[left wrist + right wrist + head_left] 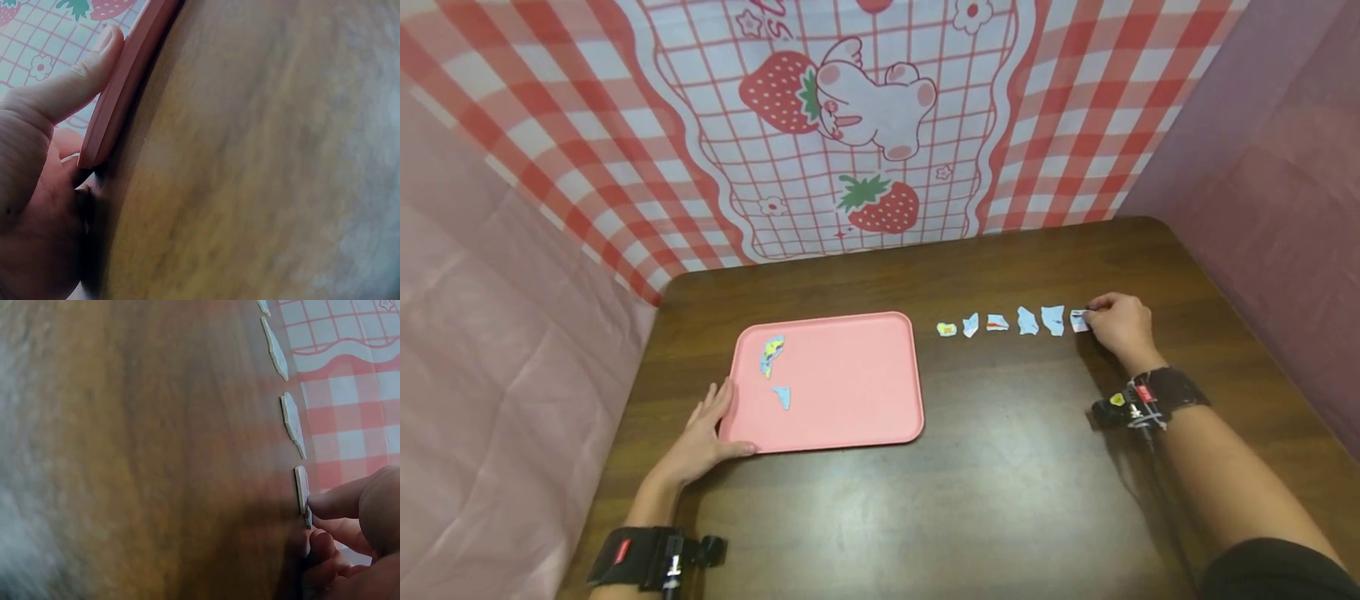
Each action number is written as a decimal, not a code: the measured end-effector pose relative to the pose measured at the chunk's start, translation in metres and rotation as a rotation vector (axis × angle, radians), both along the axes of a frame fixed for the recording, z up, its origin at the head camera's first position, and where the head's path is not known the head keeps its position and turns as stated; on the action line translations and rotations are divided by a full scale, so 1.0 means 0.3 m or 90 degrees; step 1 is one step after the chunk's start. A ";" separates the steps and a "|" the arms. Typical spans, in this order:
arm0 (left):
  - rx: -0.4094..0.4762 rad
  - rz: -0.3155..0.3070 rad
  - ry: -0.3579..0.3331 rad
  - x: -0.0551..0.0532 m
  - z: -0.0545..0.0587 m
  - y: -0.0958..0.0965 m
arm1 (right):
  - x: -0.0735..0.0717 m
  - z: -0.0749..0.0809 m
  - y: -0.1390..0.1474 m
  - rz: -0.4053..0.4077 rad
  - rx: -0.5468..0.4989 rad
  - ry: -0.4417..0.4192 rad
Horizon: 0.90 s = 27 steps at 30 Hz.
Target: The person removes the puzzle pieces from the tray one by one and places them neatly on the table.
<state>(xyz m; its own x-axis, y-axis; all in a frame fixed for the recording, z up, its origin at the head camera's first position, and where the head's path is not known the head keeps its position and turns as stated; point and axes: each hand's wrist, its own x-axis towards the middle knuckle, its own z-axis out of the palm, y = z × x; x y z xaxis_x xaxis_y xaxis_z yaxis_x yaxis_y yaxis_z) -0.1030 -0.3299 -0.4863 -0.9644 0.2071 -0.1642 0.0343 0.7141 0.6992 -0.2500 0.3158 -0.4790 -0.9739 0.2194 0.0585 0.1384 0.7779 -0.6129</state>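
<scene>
In the head view my right hand (1122, 327) is at the right end of a row of flat, irregular puzzle pieces, its fingertips on the last pale blue-and-white puzzle piece (1079, 321). The right wrist view shows the thumb and fingers of that hand (350, 531) pinching the end of this piece (301, 487), which lies on the table. My left hand (702, 437) rests at the near left corner of a pink tray (850, 383), thumb along the front rim, other fingers along the left side. On the tray lie a yellow-and-blue puzzle piece (771, 356) and a light blue one (783, 397).
Several more pieces form the row right of the tray, among them a yellow one (947, 330), one with a red stripe (997, 322) and a light blue one (1053, 320). Behind the brown table (985, 467) hangs a red-checked strawberry cloth (887, 208).
</scene>
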 end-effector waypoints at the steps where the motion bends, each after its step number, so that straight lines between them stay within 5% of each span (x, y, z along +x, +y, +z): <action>1: 0.001 -0.001 -0.002 0.000 -0.001 0.000 | 0.002 -0.001 0.000 0.000 0.000 -0.001; 18: -0.002 -0.001 -0.001 0.007 -0.003 0.002 | 0.001 0.016 -0.019 -0.019 -0.033 -0.010; 27: -0.002 -0.015 0.007 -0.004 -0.004 0.003 | 0.012 0.063 -0.218 0.025 -0.082 0.073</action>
<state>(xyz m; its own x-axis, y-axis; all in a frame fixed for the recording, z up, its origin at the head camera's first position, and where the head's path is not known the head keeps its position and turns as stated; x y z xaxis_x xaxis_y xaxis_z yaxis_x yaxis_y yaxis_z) -0.1041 -0.3291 -0.4875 -0.9610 0.2296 -0.1540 0.0590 0.7148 0.6969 -0.2463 0.2505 -0.4601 -0.9703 0.1942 0.1442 0.0326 0.6956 -0.7177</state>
